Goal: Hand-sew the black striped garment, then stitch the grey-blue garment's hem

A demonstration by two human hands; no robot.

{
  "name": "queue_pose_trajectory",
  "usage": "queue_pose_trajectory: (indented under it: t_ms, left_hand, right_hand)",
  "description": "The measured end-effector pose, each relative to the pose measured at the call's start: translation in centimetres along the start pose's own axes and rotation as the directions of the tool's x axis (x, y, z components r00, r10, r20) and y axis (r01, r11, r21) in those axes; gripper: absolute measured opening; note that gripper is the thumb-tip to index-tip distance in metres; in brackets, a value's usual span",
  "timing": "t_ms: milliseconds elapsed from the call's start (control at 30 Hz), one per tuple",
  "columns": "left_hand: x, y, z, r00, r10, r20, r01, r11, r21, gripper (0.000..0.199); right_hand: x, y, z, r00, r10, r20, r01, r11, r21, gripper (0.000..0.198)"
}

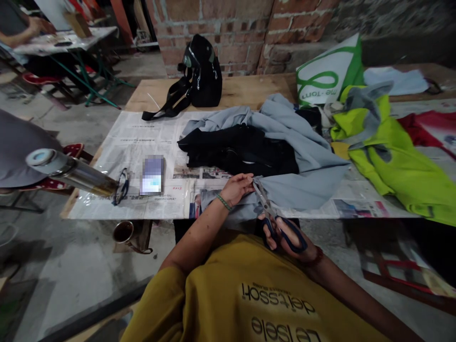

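My right hand [285, 237] grips a pair of scissors [264, 202] by its dark blue handles. The blades point up and left, and their tips reach the edge of a grey cloth garment [302, 187]. My left hand [237, 190] is closed at that edge, fingers pinching the grey fabric beside the blade tips. Whether the blades are cutting cannot be made out. A black garment [238, 149] lies bunched on top of the grey cloth, just beyond my hands.
Newspaper [117, 142] covers the table. At left are a flask [78, 173], glasses [123, 186] and a phone [152, 175]. Behind are a black backpack [204, 71] and a green-white bag [331, 76]; right, a yellow-green garment [388, 152]. A mug [123, 232] sits below the table.
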State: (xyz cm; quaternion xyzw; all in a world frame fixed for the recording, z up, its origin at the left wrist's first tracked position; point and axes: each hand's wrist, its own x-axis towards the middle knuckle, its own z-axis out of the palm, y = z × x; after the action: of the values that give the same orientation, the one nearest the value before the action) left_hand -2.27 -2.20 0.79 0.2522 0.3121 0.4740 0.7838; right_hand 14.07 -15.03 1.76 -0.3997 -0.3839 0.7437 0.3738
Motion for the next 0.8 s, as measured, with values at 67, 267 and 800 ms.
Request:
queue_pose_trajectory:
  t_ms: [67, 267, 800]
  left_hand:
    - [0.0, 0.0, 0.0, 1.000, 0.014, 0.009, -0.014, 1.000, -0.002, 0.017]
    - [0.0, -0.4, -0.1, 0.997, 0.076, 0.014, -0.076, 0.997, 0.021, 0.018]
    - [-0.7, 0.9, 0.7, 0.995, 0.101, -0.018, -0.103, 0.985, -0.141, 0.016]
  right_hand:
    - [0.0, 0.1, 0.1, 1.000, -0.008, -0.017, 0.008, 1.000, -0.016, 0.036]
    - [0.6, 0.1, 0.5, 0.997, -0.043, -0.063, 0.037, 0.995, -0.088, 0.035]
    - [-0.1, -3.3, -2.9, 0.801, -0.504, -0.324, 0.327, 0.821, -0.469, 0.036]
